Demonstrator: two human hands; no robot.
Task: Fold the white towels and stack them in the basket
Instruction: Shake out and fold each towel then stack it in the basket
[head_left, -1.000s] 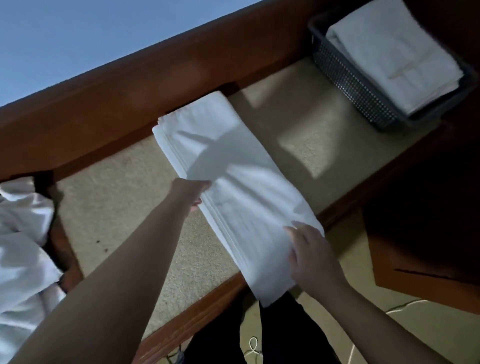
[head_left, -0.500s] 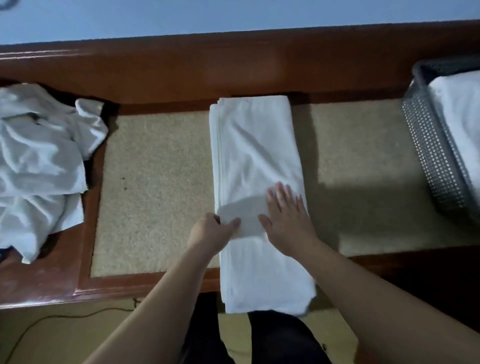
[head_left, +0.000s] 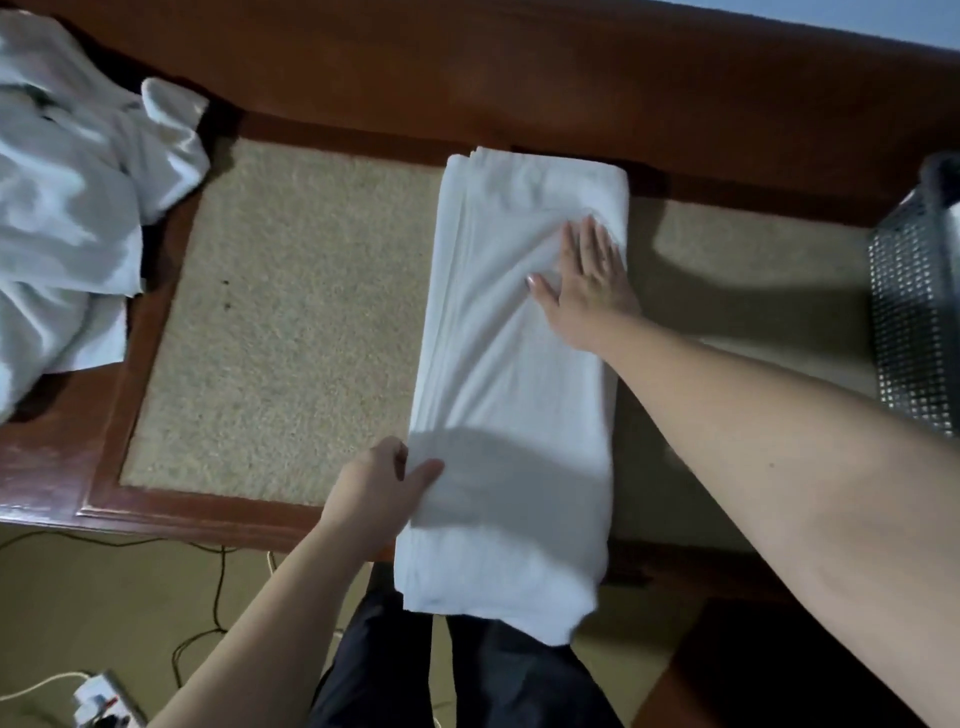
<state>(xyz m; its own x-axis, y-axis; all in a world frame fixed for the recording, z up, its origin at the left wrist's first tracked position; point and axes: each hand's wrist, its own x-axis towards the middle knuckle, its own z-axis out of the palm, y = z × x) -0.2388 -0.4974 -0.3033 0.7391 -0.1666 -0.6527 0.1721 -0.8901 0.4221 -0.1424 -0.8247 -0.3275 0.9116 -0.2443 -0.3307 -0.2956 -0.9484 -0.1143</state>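
Nearest the person, on the floor below the table's near edge: a power strip (head_left: 106, 699) w/ thin cables (head_left: 218, 587), plus dark trousers (head_left: 457, 675) under the towel's overhang. The folded towel (head_left: 511, 395), a long white strip, lies across the table (head_left: 47, 467) from near edge to far edge, roughly mid-table; its near end hangs over the near edge, its far end sits just short of the raised wooden back rail (head_left: 519, 78). Left hand (head_left: 379, 486) is at the towel's left side close to the near edge, thumb on top and fingers curled around the stacked layers, pinching them. Right hand (head_left: 589, 283) lies further up, flat on the towel's right side toward the far end, fingers straight and together, palm pressing down; small creases fan out from it. The towel rests on the table's beige inset panel (head_left: 280, 322), framed in red-brown wood. At the right edge, a grey perforated basket (head_left: 914, 312), partly out of frame, well apart from the towel. At the far-left corner, a heap of unfolded white towels (head_left: 67, 197) spills over the left edge.
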